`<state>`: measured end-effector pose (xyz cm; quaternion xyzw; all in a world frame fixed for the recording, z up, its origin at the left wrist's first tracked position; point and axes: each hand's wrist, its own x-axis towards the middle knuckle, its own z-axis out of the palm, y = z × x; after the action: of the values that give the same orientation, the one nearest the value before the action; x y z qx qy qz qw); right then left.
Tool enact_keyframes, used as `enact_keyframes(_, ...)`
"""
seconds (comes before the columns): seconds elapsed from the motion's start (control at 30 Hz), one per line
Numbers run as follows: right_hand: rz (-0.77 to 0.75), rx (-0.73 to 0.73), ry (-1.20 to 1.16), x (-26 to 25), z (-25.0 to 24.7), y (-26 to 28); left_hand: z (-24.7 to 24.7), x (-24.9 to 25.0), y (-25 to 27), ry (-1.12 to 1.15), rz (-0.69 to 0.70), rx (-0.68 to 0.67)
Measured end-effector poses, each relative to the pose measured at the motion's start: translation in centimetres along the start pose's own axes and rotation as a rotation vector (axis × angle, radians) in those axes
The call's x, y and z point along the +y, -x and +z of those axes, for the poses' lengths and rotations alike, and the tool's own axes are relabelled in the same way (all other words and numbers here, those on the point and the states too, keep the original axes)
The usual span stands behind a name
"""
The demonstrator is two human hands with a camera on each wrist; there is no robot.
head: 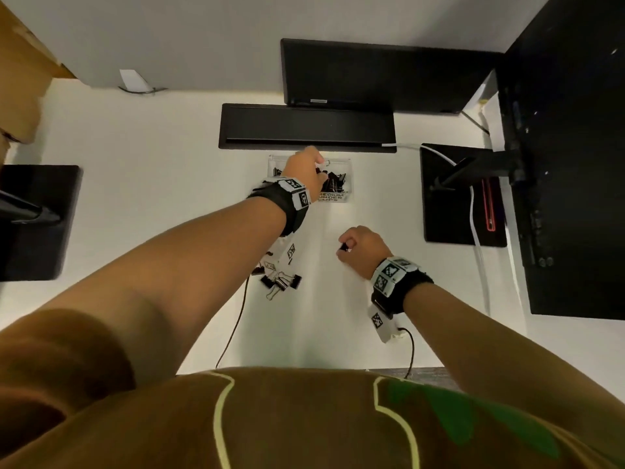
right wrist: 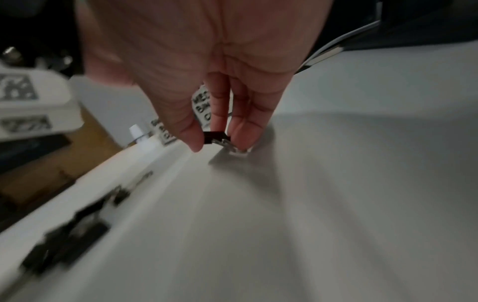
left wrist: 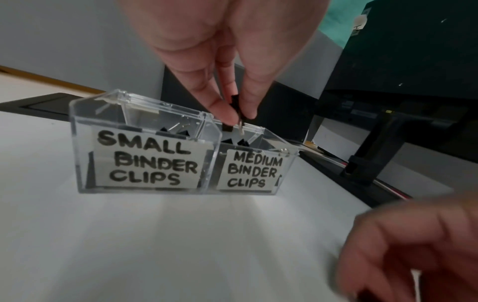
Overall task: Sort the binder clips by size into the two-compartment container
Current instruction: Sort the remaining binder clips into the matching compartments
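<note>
Fingertips of the left hand (left wrist: 227, 51) pinch a black binder clip (left wrist: 234, 114) just above the clear container (left wrist: 145, 114), over the divider between its two compartments; which compartment the clip hangs over is hard to tell. The left compartment carries a label (left wrist: 147, 161) reading SMALL BINDER CLIPS, the right one a label (left wrist: 254, 172) reading MEDIUM BINDER CLIPS, and black clips lie inside both. In front of the container, nearer the person and a little to the right, the right hand (right wrist: 207, 67) hovers low over the white desk (head: 169, 184) with thumb and fingers closed on a small black clip (right wrist: 214, 138). A loose pile of clips (head: 280, 279) lies on the desk in front of the container, under the left forearm.
</note>
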<state>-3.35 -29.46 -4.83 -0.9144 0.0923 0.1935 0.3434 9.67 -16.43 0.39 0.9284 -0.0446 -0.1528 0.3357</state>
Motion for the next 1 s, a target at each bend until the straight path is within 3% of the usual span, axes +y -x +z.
enact_keyframes(0.13,0.013,0.183,-0.109,-1.2,-2.8,-1.4,0.1,-0.4,0.0,0.026,-0.009,-0.034)
enact_keyframes(0.3,-0.077,0.344,-0.243,-4.1,-5.8,-4.1,-0.7,-1.7,1.6,0.042,0.022,0.033)
enact_keyframes(0.43,-0.12,0.356,-0.111,-5.8,-6.1,-6.3,-1.8,-4.0,4.3,0.028,0.038,0.002)
enact_keyframes(0.57,-0.072,0.242,0.149,-6.2,-4.9,-7.3,-2.4,-7.8,6.8,-0.049,-0.021,-0.083)
enact_keyframes(0.63,-0.056,0.247,0.176,-6.6,-4.5,-7.2,-2.6,-9.6,8.0,-0.1,-0.037,-0.14)
enact_keyframes(0.73,-0.147,0.302,0.145,-7.9,-3.7,-6.0,-2.6,-12.1,9.6,-0.169,-0.056,-0.203)
enact_keyframes(0.8,-0.243,0.258,0.147,-8.4,-2.2,-4.7,-2.1,-13.3,10.6,-0.167,-0.082,-0.215)
enact_keyframes(0.93,-0.391,-0.098,0.271,-8.2,2.6,-2.1,-1.2,-14.6,12.0,-0.135,-0.067,-0.249)
enact_keyframes(1.0,-0.433,-0.208,0.351,-7.7,4.4,-1.3,-1.0,-14.8,12.4,-0.158,-0.042,-0.268)
